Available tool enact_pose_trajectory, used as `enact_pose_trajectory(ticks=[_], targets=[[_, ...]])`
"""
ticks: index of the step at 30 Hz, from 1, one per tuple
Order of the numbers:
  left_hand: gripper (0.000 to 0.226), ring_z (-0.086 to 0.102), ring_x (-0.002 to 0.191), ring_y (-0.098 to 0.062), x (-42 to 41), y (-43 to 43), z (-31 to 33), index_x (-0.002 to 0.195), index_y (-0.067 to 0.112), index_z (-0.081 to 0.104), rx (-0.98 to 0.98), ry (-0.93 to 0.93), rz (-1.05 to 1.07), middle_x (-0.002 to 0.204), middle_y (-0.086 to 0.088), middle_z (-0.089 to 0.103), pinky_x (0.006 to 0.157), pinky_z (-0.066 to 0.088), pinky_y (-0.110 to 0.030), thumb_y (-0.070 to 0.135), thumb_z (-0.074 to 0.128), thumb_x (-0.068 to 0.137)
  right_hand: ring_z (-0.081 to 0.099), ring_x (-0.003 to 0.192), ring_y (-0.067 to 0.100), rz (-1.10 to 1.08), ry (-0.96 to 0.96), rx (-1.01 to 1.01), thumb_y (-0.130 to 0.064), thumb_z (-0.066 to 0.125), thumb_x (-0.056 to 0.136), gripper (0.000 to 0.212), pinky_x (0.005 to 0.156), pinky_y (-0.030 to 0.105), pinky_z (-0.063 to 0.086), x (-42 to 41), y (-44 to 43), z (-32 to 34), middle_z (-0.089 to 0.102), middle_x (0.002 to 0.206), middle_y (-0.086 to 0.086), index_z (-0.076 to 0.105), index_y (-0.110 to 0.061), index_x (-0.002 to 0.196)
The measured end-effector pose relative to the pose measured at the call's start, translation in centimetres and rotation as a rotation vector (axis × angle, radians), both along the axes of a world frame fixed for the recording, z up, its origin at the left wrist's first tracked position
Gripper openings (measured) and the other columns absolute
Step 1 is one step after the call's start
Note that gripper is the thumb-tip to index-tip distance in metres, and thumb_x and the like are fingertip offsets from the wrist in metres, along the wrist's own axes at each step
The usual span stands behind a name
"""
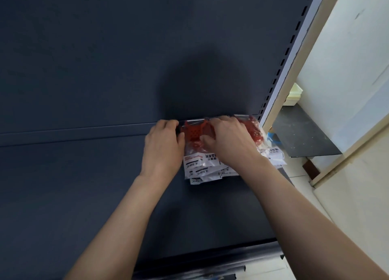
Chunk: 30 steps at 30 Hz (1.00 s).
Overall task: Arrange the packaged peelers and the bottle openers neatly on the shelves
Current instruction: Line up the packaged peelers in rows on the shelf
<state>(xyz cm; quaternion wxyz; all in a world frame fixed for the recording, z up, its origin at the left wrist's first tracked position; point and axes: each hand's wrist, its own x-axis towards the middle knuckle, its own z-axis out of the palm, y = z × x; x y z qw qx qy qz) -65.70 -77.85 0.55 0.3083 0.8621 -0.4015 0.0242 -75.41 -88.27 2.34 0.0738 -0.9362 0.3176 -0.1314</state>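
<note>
Several packaged peelers, red tools in clear bags with white printed labels, lie in an overlapping pile at the back right of the dark blue shelf. My left hand grips the pile's left edge, fingers curled onto the bags. My right hand sits on top of the pile and pinches the bag of a red peeler at the back. More bagged red peelers stick out to the right of that hand. I see no bottle openers.
The shelf's back panel rises right behind the pile. A slotted upright marks the shelf's right end. Beyond it are a pale wall, a dark board and a cream tray. The shelf's front edge is near me.
</note>
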Motion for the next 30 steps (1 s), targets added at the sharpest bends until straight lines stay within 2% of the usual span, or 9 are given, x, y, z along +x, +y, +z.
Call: enact_pose_trajectory(ticks=[9, 12, 18, 24, 27, 30], targets=[[0.028, 0.055, 0.104, -0.03, 0.4, 3.3, 0.5, 0.117, 0.008, 0.058, -0.035, -0.07, 0.1, 0.114, -0.01, 0.058, 0.09, 0.043, -0.04, 0.017, 0.053, 0.092, 0.051, 0.108, 0.029, 0.155, 0.002, 0.009, -0.038, 0.055, 0.09, 0.033, 0.09, 0.038, 0.04, 2.3, 2.7, 0.6, 0.059, 0.11, 0.01, 0.059, -0.009, 0.106], [0.029, 0.053, 0.108, -0.03, 0.1, 4.2, 0.8, 0.118, 0.007, 0.057, -0.008, -0.095, 0.169, 0.116, -0.011, 0.057, 0.092, 0.041, -0.04, 0.018, 0.052, 0.092, 0.051, 0.106, 0.03, 0.226, 0.009, -0.002, -0.038, 0.055, 0.09, 0.031, 0.087, 0.039, 0.039, 2.8, 3.3, 1.1, 0.059, 0.109, 0.01, 0.058, -0.009, 0.101], [0.032, 0.053, 0.108, -0.031, -1.1, 7.3, 0.8, 0.122, 0.005, 0.055, 0.019, -0.104, 0.329, 0.117, -0.013, 0.056, 0.093, 0.041, -0.04, 0.017, 0.052, 0.093, 0.051, 0.11, 0.03, 0.411, 0.024, -0.019, -0.039, 0.053, 0.091, 0.036, 0.091, 0.038, 0.039, 3.8, 5.1, 1.3, 0.059, 0.114, 0.011, 0.058, -0.009, 0.11], [0.034, 0.052, 0.11, -0.032, -1.5, 12.3, 0.7, 0.124, 0.004, 0.053, 0.054, -0.12, 0.499, 0.12, -0.014, 0.055, 0.093, 0.042, -0.042, 0.019, 0.051, 0.093, 0.049, 0.113, 0.028, 0.589, 0.024, 0.006, -0.04, 0.053, 0.091, 0.034, 0.094, 0.038, 0.038, 5.6, 9.3, 1.1, 0.058, 0.117, 0.01, 0.057, -0.01, 0.107], [0.034, 0.052, 0.11, -0.033, -1.4, 15.4, 0.6, 0.123, 0.004, 0.054, 0.065, -0.123, 0.585, 0.12, -0.015, 0.056, 0.092, 0.041, -0.041, 0.018, 0.052, 0.093, 0.047, 0.118, 0.027, 0.684, 0.029, -0.004, -0.04, 0.051, 0.093, 0.04, 0.098, 0.037, 0.037, 6.8, 12.0, 1.1, 0.056, 0.124, 0.009, 0.055, -0.01, 0.118], [0.033, 0.052, 0.109, -0.036, -1.2, 19.0, 0.4, 0.121, 0.003, 0.055, 0.087, -0.109, 0.662, 0.118, -0.017, 0.056, 0.091, 0.04, -0.042, 0.016, 0.053, 0.091, 0.048, 0.115, 0.027, 0.767, 0.016, -0.031, -0.04, 0.051, 0.093, 0.038, 0.095, 0.036, 0.037, 8.2, 15.4, 1.0, 0.056, 0.122, 0.009, 0.055, -0.011, 0.117]])
